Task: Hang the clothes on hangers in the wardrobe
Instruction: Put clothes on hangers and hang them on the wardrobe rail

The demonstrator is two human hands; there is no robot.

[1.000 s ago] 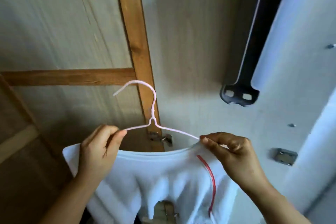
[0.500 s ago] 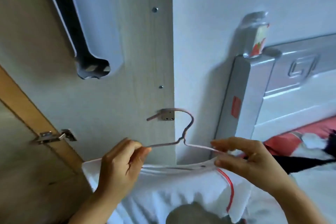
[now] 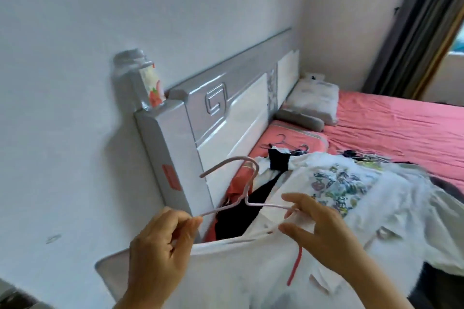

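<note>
The left hand (image 3: 160,246) pinches the near left arm of the pink hanger (image 3: 247,189); the right hand (image 3: 324,231) pinches its right arm through the white shirt (image 3: 231,273), whose lower part is cut off. Clothes (image 3: 339,183) lie blurred on the bed (image 3: 401,128) at far right

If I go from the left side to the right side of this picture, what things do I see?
Left hand → jar on the headboard → pink hanger → right hand → printed white shirt → pink bedsheet → dark curtain.
</note>
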